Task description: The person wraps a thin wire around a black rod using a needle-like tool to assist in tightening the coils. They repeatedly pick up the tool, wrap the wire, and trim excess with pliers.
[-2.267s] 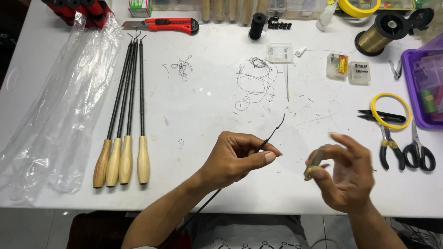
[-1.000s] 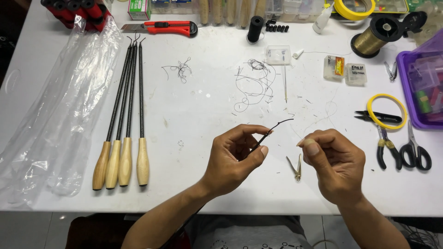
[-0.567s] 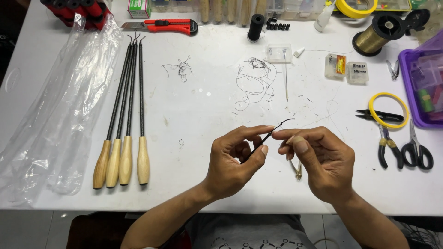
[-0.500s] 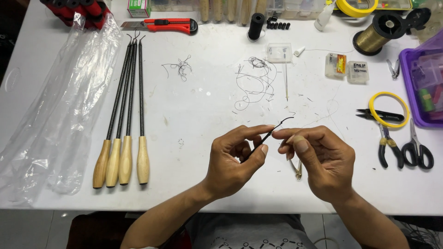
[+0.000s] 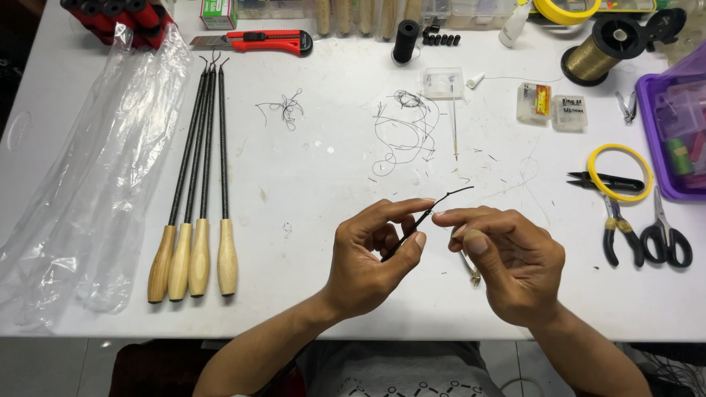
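Observation:
My left hand (image 5: 371,257) pinches a thin black rod (image 5: 434,207) between thumb and fingers, its tip pointing up and to the right. My right hand (image 5: 507,261) is beside it, fingertips touching the rod just past the left thumb. A small metal clip-like tool (image 5: 471,269) hangs under my right hand's fingers, close to the white table (image 5: 309,184). Both hands hover over the table's near edge.
Several black rods with wooden handles (image 5: 193,250) lie at the left beside clear plastic sleeves (image 5: 81,191). Loose black thread (image 5: 404,129) lies in the middle. Pliers (image 5: 614,231), scissors (image 5: 665,235), a yellow ring (image 5: 619,169), a purple tray (image 5: 680,125), a gold spool (image 5: 592,59) and a red cutter (image 5: 261,40) surround them.
My right hand moved left from beside the table's edge until its fingertips met the rod held by my left hand. The left hand stayed nearly still.

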